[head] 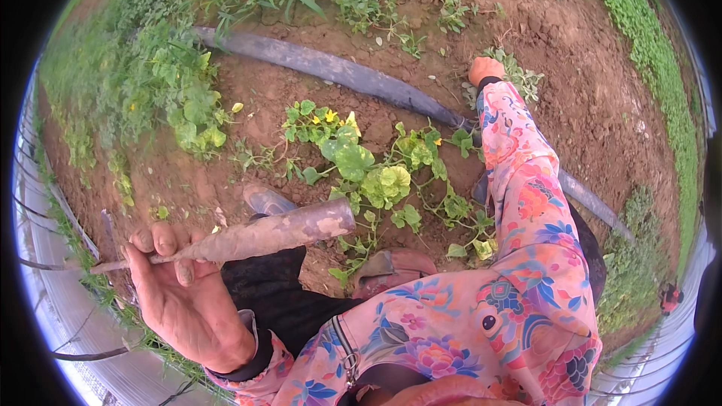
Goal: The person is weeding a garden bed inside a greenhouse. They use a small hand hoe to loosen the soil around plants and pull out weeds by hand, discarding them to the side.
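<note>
My left hand (186, 299) is raised at the lower left, palm up, with its fingers closed around the narrow end of a soil-caked, tapered hand tool (282, 231). The tool's wide, tube-like end points right, above my leg. Stretched far forward, my right hand (486, 69) is curled down at a low leafy weed (519, 76) on the brown soil. Leaves show on both sides of that hand, but its fingertips are hidden, so whether they grip the stem cannot be told. Between my hands spreads a yellow-flowered vine (352, 160) with some yellowing leaves.
A flat dark irrigation hose (327, 65) crosses the soil and passes beneath my right arm. Dense weeds (130, 67) grow at the left. A green crop strip (654, 56) runs along the right. My shoe (268, 200) and a reddish cloth item (395, 270) are beside the vine.
</note>
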Available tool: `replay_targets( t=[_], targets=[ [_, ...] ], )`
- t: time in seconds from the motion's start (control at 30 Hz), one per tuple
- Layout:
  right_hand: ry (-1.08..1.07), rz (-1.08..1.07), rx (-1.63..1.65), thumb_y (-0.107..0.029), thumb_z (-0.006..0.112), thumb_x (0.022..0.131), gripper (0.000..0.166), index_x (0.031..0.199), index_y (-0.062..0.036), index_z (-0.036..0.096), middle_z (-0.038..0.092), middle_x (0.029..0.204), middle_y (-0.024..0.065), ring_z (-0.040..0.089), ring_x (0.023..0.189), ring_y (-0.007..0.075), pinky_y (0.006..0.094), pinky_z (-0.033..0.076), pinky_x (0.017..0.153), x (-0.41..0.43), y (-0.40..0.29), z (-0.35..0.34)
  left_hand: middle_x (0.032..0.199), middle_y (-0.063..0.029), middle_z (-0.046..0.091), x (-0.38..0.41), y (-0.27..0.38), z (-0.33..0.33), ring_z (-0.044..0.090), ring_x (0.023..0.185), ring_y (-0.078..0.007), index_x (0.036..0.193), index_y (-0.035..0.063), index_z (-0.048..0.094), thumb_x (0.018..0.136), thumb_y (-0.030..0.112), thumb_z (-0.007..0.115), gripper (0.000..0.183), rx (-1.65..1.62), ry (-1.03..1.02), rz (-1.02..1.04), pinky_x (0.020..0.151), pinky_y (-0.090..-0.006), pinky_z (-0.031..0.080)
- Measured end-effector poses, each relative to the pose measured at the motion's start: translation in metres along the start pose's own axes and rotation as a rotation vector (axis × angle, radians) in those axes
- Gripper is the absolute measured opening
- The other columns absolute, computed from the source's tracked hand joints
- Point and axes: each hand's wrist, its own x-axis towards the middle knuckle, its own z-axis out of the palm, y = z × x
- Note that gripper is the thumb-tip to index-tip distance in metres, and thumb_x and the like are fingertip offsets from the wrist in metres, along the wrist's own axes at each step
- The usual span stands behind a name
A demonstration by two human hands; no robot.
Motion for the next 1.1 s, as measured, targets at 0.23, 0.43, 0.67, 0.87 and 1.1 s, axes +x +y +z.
replay_targets(
  t=[0.23,0.43,0.67,0.87,1.1],
  targets=[
    [-0.202,0.07,0.152,-0.028,0.051,0.076,0.038,0.107,-0.0082,0.061,0.059,0.112,0.0128,0.055,0.106,0.0286,0.0363,0.042,0.089,0.004,0.008,-0.014,0.079,-0.0041,0.042,0.001,-0.004,0.0,0.034,0.057,-0.0095,0.09,0.0032,0.046,0.095,0.021,0.038,0.02,0.031,0.024,0.021,0.062,-0.0266,0.034],
    [-0.143,-0.013,0.169,-0.028,0.05,0.075,0.039,0.106,-0.0067,0.061,0.058,0.111,0.0151,0.055,0.104,0.0304,0.0375,0.043,0.087,-0.003,0.011,-0.012,0.08,-0.0044,0.043,0.0,-0.003,0.001,0.035,0.057,-0.0093,0.091,0.003,0.047,0.095,0.021,0.038,0.021,0.055,0.031,0.036,0.062,-0.0253,0.035],
    [-0.074,-0.104,0.044,-0.026,0.048,0.075,0.036,0.101,-0.0063,0.063,0.061,0.105,0.0159,0.058,0.098,0.0305,0.0385,0.046,0.083,-0.013,0.05,-0.035,0.082,-0.0058,0.042,-0.002,0.002,-0.009,0.034,0.059,-0.0102,0.092,0.0008,0.047,0.095,0.019,0.038,0.02,0.022,-0.024,0.066,0.062,-0.024,0.035],
    [0.154,-0.005,-0.089,-0.022,0.048,0.077,0.029,0.097,-0.0079,0.065,0.063,0.099,0.0137,0.061,0.092,0.0298,0.0388,0.049,0.077,-0.013,0.113,-0.073,0.082,-0.0075,0.04,-0.012,0.017,-0.019,0.033,0.059,-0.0105,0.09,0.0002,0.044,0.095,0.016,0.036,0.018,-0.023,-0.017,0.139,0.064,-0.0249,0.036],
    [0.259,-0.152,-0.141,-0.02,0.05,0.073,0.027,0.093,-0.0062,0.063,0.064,0.087,0.0188,0.063,0.081,0.0341,0.0422,0.05,0.069,-0.016,0.092,-0.065,0.083,-0.0081,0.042,-0.034,0.006,-0.049,0.036,0.06,-0.0099,0.091,-0.0013,0.044,0.094,0.014,0.038,0.016,-0.044,0.116,0.155,0.066,-0.0256,0.038]
  ],
)
